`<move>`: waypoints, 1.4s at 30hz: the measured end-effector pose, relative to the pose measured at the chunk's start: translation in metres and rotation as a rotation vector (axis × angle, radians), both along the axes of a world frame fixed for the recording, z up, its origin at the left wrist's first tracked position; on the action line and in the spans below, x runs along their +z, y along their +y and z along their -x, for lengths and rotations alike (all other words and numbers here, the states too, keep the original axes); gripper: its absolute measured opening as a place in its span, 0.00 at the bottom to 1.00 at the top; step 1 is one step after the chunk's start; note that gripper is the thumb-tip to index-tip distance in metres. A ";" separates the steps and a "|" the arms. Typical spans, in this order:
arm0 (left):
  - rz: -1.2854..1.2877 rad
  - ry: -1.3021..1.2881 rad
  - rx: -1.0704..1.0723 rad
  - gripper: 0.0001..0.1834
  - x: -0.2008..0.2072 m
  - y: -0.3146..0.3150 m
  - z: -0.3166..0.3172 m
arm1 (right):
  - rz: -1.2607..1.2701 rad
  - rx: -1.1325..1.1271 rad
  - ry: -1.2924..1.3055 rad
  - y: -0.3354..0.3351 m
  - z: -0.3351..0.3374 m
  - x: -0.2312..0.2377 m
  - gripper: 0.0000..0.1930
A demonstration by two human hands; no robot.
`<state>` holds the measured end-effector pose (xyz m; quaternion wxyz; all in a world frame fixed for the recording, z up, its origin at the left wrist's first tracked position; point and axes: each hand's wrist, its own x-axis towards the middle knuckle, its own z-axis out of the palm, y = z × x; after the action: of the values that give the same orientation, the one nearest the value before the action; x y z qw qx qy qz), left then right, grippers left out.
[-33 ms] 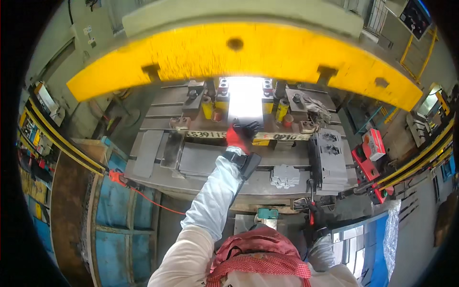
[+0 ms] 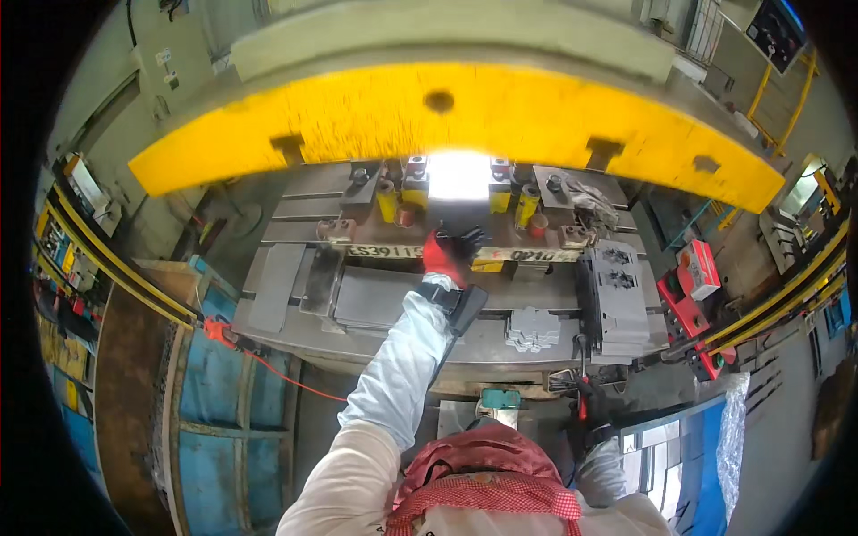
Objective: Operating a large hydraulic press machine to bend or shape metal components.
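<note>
My left hand (image 2: 453,253), in a red and black glove, reaches to the front of the press die (image 2: 402,241). Its fingers are closed at the near edge of a flat metal sheet (image 2: 460,214), whose far part glares white under the lamp; the fingertips are partly hidden. Low on the right, my right hand (image 2: 592,415) in a dark glove is closed around a thin tool with a red handle (image 2: 583,406). The tool's shaft points up toward the table edge. Above the die spans the yellow press beam (image 2: 438,125).
Grey flat blanks (image 2: 380,297) lie left of my forearm. Right of it are a small pile of notched metal pieces (image 2: 534,329) and a tall stack of plates (image 2: 621,308). A red control box (image 2: 681,308) stands at the right edge, a blue metal bin (image 2: 210,384) at left.
The yellow press beam has come down a little, and shade covers more of the metal sheet's near part. Both of my hands stay where they were.
</note>
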<state>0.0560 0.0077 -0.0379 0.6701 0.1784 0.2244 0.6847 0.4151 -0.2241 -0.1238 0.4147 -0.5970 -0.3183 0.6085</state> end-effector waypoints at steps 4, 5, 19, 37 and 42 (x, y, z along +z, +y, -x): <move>-0.160 0.312 0.105 0.24 -0.029 0.017 0.005 | 0.076 0.001 0.000 0.003 -0.003 -0.007 0.15; -0.362 0.713 0.198 0.24 -0.038 0.022 0.007 | 0.133 0.014 -0.002 0.005 -0.006 -0.008 0.15; 0.049 0.033 0.033 0.39 0.000 -0.001 -0.006 | 0.079 -0.009 0.078 0.001 -0.010 -0.011 0.14; 0.209 -0.012 0.142 0.25 -0.004 0.005 0.001 | -0.864 0.557 -0.304 0.226 0.147 0.173 0.24; 0.313 0.069 0.189 0.22 -0.013 0.005 0.006 | -0.907 0.675 0.097 0.346 0.215 0.159 0.11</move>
<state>0.0497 0.0130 -0.0510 0.6145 0.0733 0.3667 0.6947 0.2003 0.1220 0.0348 0.4264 -0.1955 -0.7016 0.5364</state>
